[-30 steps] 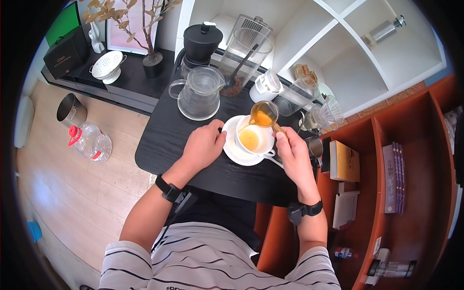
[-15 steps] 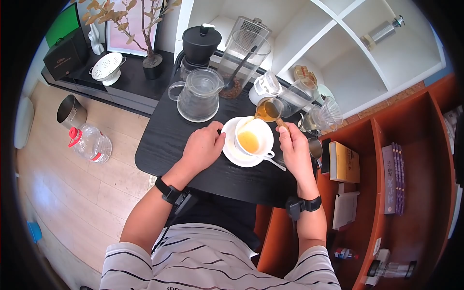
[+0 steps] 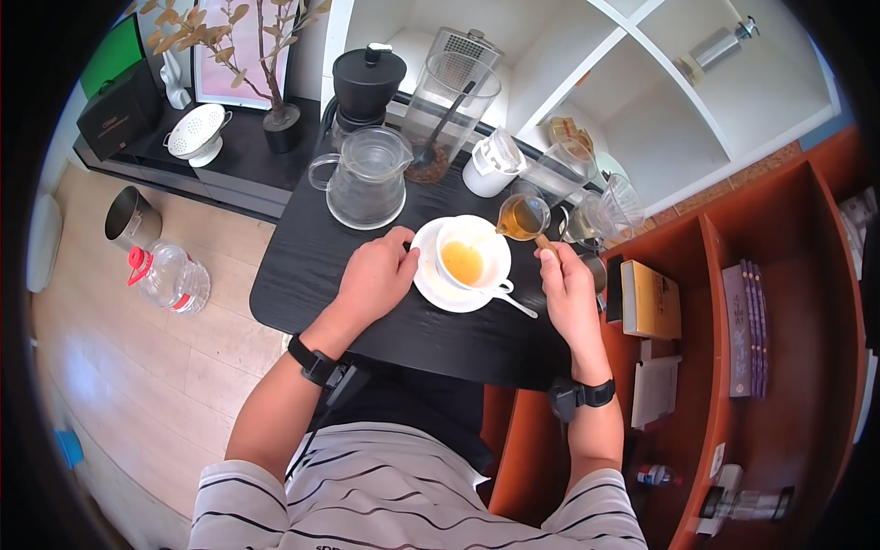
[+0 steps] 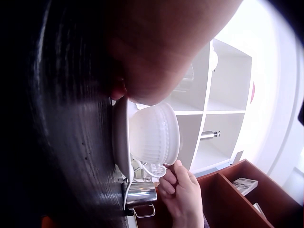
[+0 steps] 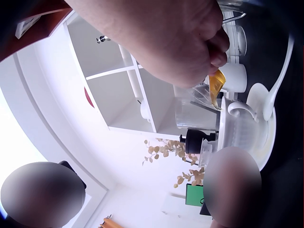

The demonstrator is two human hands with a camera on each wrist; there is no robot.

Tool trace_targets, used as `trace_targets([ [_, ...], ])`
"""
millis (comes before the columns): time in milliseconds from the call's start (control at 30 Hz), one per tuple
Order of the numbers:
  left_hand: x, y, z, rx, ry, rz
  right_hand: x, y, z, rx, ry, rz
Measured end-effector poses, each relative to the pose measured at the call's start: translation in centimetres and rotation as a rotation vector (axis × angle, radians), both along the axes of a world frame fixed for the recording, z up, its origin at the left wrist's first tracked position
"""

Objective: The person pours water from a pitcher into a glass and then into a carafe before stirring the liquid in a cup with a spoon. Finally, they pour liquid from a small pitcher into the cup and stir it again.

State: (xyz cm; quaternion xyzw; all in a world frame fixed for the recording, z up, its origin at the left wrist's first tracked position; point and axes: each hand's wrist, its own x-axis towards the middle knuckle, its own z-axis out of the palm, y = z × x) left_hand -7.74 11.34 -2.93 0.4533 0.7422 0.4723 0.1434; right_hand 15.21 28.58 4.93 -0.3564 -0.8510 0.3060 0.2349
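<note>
A white cup (image 3: 493, 255) with amber liquid in it stands on a white saucer (image 3: 427, 279), and a white spoon (image 3: 521, 307) sticks out past the saucer's right side. My left hand (image 3: 374, 277) pinches the saucer's left rim; in the left wrist view its thumb side overlaps the rim. To the right of the cup, my right hand (image 3: 570, 286) grips the wooden handle (image 3: 547, 246) of a small glass pitcher (image 3: 523, 218). Amber liquid remains in the pitcher, which hangs beside the cup's upper right rim. In the right wrist view the hand hides most of the handle.
Behind the saucer stand a glass coffee server (image 3: 365, 188), a black grinder (image 3: 368, 84), a tall clear container (image 3: 458, 101) with beans, and a white mug (image 3: 490, 170). A glass dripper (image 3: 620, 209) and metal cup (image 4: 141, 194) are at the right, near a wooden shelf (image 3: 710, 302).
My right hand has drawn the pitcher rightward from over the cup and turned it more level; the stream into the cup has stopped. The left hand stays at the saucer. The head view shifted slightly.
</note>
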Motion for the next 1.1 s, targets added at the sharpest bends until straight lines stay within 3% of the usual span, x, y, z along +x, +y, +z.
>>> trace_targets([
  [533, -0.1, 0.2, -1.1, 0.048, 0.033, 0.001, 2.8, -3.9, 1.7, 0.029, -0.046, 0.012],
  [1100, -0.1, 0.1, -0.5, 0.016, -0.008, -0.008, -2.0, -3.9, 2.9, 0.113, -0.027, 0.093],
])
